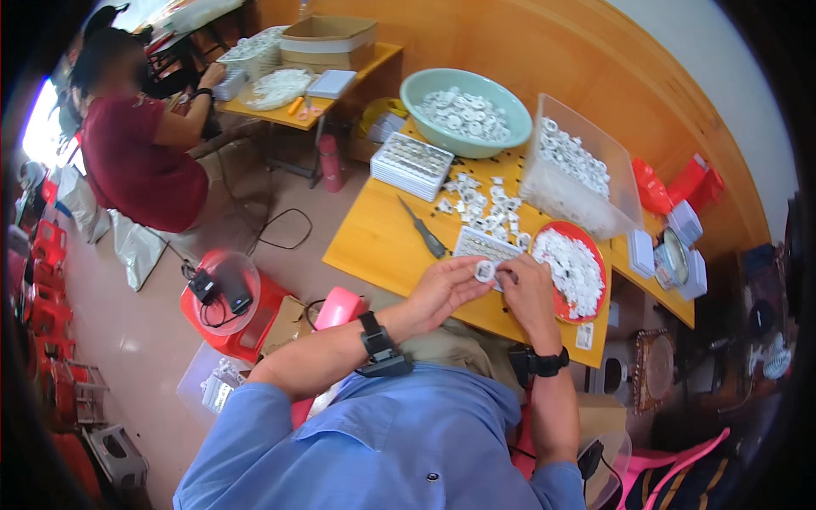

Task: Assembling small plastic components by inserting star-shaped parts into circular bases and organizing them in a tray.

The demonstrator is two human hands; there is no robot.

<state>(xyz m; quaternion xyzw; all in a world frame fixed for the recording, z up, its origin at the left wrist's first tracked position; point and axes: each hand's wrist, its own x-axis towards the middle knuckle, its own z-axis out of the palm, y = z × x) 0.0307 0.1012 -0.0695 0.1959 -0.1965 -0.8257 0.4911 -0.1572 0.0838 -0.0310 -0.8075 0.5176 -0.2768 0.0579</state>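
My left hand holds a small round white plastic part at its fingertips, its open face turned up. Close against it on the right is my right hand, its fingers pinched together; whatever lies between them is too small to make out. Just beyond both hands, a white tray carries rows of small pieces and is partly hidden by them. A red plate heaped with small white pieces sits beside my right hand. Past the tray lies a loose pile of white plastic parts, with a dark-handled screwdriver to its left.
At the back of the yellow table stand a stack of filled trays, a pale green basin and a clear bin, both holding white parts. On the left, a person in a dark red shirt works at another table. A red stool stands nearby.
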